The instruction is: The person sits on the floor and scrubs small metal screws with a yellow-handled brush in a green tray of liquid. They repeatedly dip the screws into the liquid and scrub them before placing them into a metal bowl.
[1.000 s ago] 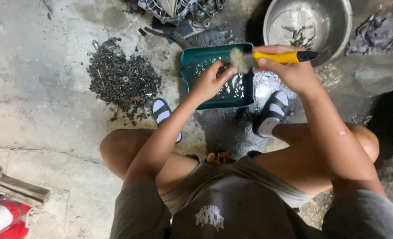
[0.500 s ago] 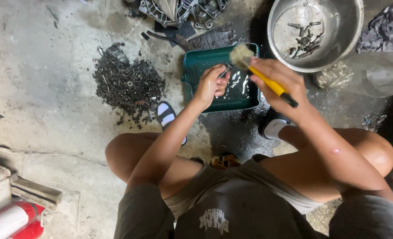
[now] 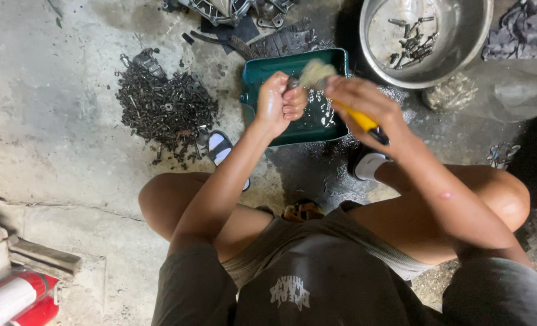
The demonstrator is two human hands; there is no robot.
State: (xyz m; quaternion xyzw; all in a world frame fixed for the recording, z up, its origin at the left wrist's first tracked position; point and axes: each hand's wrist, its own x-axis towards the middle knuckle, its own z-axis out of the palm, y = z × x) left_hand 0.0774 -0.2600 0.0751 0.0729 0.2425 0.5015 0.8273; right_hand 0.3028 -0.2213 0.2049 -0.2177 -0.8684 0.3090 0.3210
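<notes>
I squat over a green rectangular tray point(image 3: 261, 72) holding dark liquid. My left hand point(image 3: 279, 104) is closed on a small dark metal part point(image 3: 293, 81) above the tray. My right hand point(image 3: 365, 105) grips a yellow-handled brush point(image 3: 365, 122), and its pale bristles point(image 3: 315, 72) rest against that part. Both hands hover just over the tray's middle.
A heap of dark screws and bolts point(image 3: 163, 108) lies on the concrete to the left. A steel bowl point(image 3: 462, 57) with several bolts stands at the upper right. Engine parts point(image 3: 232, 9) sit beyond the tray, a grey rag point(image 3: 522, 27) at far right, a red-and-white cylinder point(image 3: 15, 299) at bottom left.
The brush has swung from level above the tray down onto the part in my left hand. My left hand has lifted and closed tighter. The view has shifted slightly.
</notes>
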